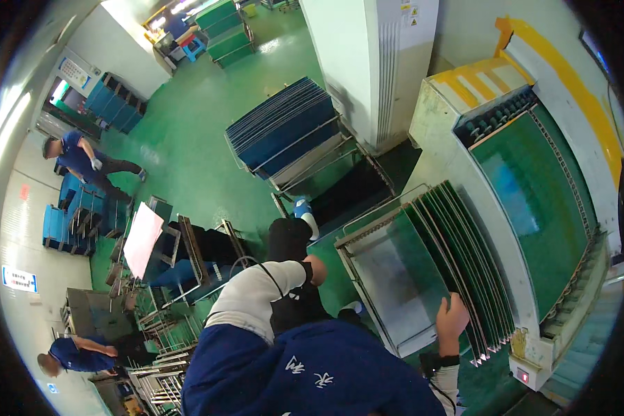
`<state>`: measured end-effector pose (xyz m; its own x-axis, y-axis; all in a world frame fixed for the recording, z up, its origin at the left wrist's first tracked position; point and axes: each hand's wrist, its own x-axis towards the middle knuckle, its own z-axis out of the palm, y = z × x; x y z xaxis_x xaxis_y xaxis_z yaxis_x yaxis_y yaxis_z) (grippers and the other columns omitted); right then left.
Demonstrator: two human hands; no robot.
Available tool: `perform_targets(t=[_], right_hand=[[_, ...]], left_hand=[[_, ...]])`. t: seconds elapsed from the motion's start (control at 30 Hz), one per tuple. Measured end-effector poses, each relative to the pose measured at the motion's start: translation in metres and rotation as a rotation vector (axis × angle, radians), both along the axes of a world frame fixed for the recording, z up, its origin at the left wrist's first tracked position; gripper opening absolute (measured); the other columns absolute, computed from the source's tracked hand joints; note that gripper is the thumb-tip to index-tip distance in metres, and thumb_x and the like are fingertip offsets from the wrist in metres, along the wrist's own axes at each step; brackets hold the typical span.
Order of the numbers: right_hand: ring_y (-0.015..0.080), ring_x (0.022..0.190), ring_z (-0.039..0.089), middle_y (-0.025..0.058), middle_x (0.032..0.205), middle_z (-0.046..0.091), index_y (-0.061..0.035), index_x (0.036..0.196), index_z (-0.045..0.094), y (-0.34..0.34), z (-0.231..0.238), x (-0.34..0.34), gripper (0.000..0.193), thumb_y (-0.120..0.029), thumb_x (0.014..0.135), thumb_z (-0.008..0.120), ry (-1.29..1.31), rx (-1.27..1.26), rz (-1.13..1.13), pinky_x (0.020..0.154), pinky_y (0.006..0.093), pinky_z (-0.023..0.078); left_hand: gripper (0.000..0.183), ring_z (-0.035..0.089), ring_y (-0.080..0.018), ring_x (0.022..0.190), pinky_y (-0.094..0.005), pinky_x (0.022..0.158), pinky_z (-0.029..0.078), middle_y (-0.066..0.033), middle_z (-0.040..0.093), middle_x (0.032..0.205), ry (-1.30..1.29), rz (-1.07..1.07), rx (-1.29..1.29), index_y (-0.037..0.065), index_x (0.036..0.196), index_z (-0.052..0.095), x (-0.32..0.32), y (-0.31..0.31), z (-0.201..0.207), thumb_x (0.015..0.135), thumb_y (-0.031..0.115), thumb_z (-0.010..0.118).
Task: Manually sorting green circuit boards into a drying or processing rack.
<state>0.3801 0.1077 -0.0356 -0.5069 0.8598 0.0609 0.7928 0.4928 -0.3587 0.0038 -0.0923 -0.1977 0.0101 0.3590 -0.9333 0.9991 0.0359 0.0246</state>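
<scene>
Seemingly reaching with right hand [452, 317] to glossy front panel [399, 277] in metal-frame rack [369, 226]; cannot tell closing of fingers there, nor on left hand [317, 270]; next, needs gentle edge grip

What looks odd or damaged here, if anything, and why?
The yellow tape strips on the off-white machine housing at upper right look odd: they seem uneven, like a makeshift patch. Whether they hide damage cannot be told. Nothing obvious stands out among the dark green rectangular panels near the bare right hand.
</scene>
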Motion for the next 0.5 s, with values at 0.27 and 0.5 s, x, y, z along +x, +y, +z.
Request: perform_targets(t=[0.27,0.5], right_hand=[[0.0370,0.071,0.062,0.0163,0.080,0.064,-0.0044,0.093,0.059,0.000,0.000,0.000,0.016,-0.019,0.085,0.062,-0.027,0.013,-0.020,0.059,0.0469,0.047],[0.0362,0.070,0.063,0.0161,0.079,0.064,-0.0046,0.093,0.060,0.003,-0.001,-0.002,0.016,-0.018,0.085,0.061,-0.001,0.061,-0.003,0.058,0.0465,0.047]], left_hand=[[0.032,0.062,-0.0271,0.107,-0.0464,0.085,0.044,-0.0072,0.066,0.119,0.305,-0.129,0.289,0.018,0.111,0.072,-0.032,0.014,-0.020,0.086,0.036,0.060],[0.030,0.066,-0.0266,0.095,-0.0469,0.073,0.051,-0.0043,0.070,0.107,0.090,-0.013,0.062,0.019,0.106,0.073,-0.010,0.015,0.000,0.080,0.032,0.066]])
